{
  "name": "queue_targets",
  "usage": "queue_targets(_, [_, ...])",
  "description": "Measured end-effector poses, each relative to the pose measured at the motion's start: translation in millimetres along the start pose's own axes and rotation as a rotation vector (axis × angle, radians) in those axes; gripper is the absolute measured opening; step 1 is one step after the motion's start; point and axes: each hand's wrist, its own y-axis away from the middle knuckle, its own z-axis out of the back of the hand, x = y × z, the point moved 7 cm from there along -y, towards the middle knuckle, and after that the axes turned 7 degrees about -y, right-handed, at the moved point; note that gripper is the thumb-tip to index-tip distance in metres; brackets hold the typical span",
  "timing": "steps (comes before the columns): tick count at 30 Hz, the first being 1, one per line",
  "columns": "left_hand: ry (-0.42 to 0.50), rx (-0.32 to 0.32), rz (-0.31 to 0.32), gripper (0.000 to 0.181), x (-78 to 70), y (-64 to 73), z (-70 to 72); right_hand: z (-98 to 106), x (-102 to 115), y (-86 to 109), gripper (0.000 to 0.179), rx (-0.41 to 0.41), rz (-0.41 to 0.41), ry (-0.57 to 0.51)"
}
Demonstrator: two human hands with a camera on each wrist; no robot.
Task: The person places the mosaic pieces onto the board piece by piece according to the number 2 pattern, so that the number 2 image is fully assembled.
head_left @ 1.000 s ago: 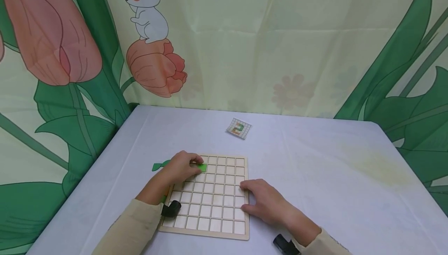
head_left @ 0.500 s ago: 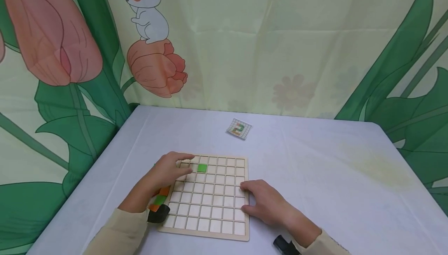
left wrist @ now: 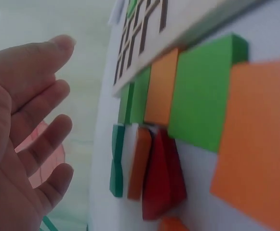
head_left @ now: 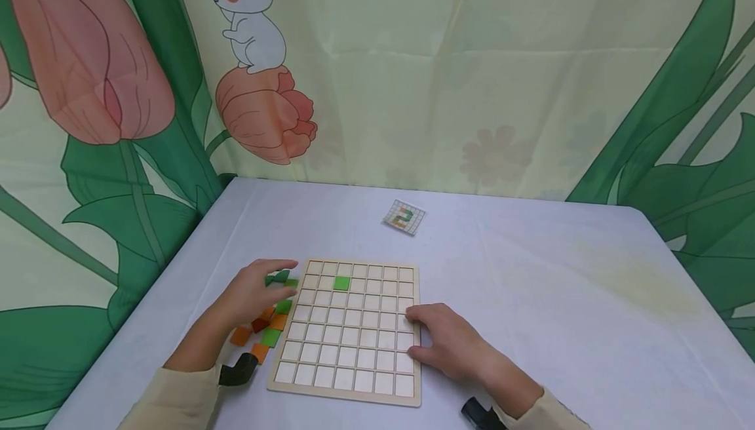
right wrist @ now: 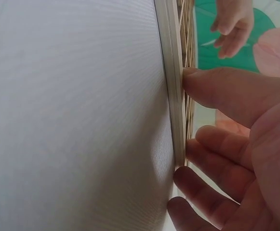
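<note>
A wooden grid board (head_left: 354, 389) lies on the table, a light-green square tile (head_left: 341, 283) set in one cell near its far left corner. My left hand (head_left: 250, 293) is over the board's left side with fingers apart and nothing between them. Beneath and beside it are loose pieces: an orange tile (head_left: 240, 335), a green tile (left wrist: 202, 91), a red piece (left wrist: 163, 178) and a dark-green notched piece (left wrist: 116, 161). My right hand (head_left: 445, 338) rests its thumb and fingers, spread, against the board's right edge; in the right wrist view the thumb (right wrist: 226, 91) touches the rim.
A small card (head_left: 404, 217) printed with a coloured grid pattern lies farther back on the white tablecloth (head_left: 519, 273). Behind the table hangs a cloth backdrop (head_left: 413, 89) with tulips and a white animal. Black wrist cameras (head_left: 238, 370) are worn at both sleeves.
My left hand has let go of the light-green tile, leaving it in its cell, and moved left off the board to the loose pieces. The right hand has stayed at the board's edge.
</note>
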Motion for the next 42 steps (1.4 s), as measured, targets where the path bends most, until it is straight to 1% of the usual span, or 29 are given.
queue_targets(6, [-0.048, 0.003, 0.053, 0.042, 17.6, 4.4, 2.0, 0, 1, 0.9, 0.048, 0.007, 0.0, -0.006])
queue_targets(11, [-0.096, -0.007, 0.087, 0.036, 29.0, 7.1, 4.8, 0, 2, 0.4, 0.047, 0.002, 0.008, -0.001])
queue_targets(17, [-0.109, -0.013, 0.13, 0.032, 41.2, 10.9, 6.9, 0, 1, -0.5, 0.047, -0.006, 0.005, 0.011])
queue_targets(20, [-0.107, -0.011, 0.141, 0.03, 45.8, 12.7, 7.4, 0, 1, -0.3, 0.047, -0.006, 0.003, 0.014])
queue_targets(25, [-0.118, -0.012, 0.159, 0.031, 51.0, 14.2, 10.8, 0, 2, 0.3, 0.047, -0.004, 0.006, 0.015])
queue_targets(32, [-0.113, -0.015, 0.189, 0.037, 56.2, 9.7, 13.1, 0, 1, -0.1, 0.047, 0.0, 0.013, 0.016])
queue_targets(35, [-0.098, -0.01, 0.185, 0.037, 55.4, 7.4, 11.4, -1, 1, -0.3, 0.048, 0.002, 0.011, 0.016])
queue_targets(37, [-0.09, -0.006, 0.17, 0.037, 52.2, 5.7, 9.1, -1, 0, -0.7, 0.048, 0.004, 0.008, 0.016])
queue_targets(39, [-0.09, -0.002, 0.14, 0.035, 47.0, 2.4, 6.4, -1, 0, -0.7, 0.048, 0.005, 0.008, 0.017])
queue_targets(42, [-0.113, 0.003, 0.077, 0.032, 38.0, -3.9, 2.7, -1, 0, -0.9, 0.049, 0.005, 0.003, 0.02])
